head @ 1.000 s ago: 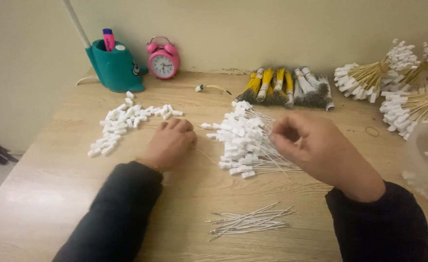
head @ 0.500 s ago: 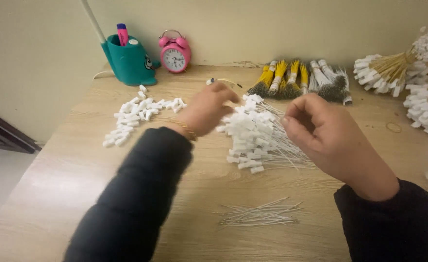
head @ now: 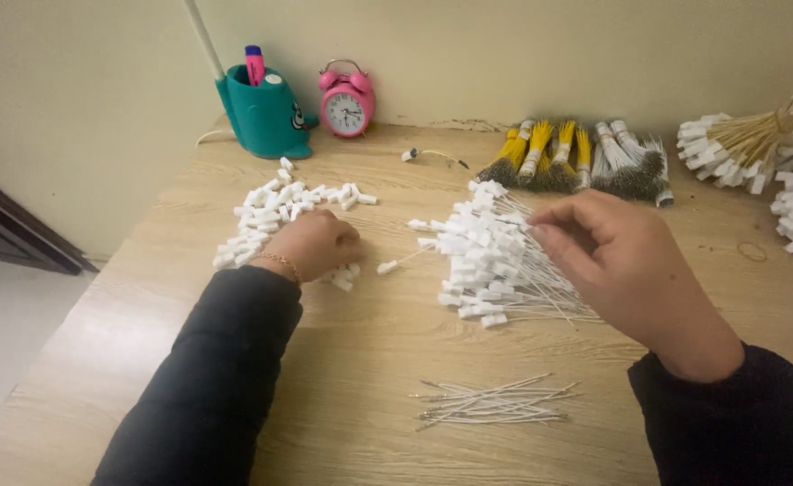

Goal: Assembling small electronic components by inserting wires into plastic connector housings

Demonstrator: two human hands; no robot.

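Head view — left hand [head: 311, 245] on connectors [head: 275, 216]

soft, even indoor light, faint shadows, sharp centre, slight blur at edges.

A home piecework spot: a wooden counter [head: 369, 360] against a plain wall, pink alarm clock [head: 347, 101], teal pen holder [head: 261, 112], bundled wires [head: 576, 157].

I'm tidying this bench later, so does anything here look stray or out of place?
Mostly orderly piles. One wire with a white plug lies alone near the pink alarm clock, apart from every pile. Another capped wire sits loose between the left hand and the big capped-wire heap.
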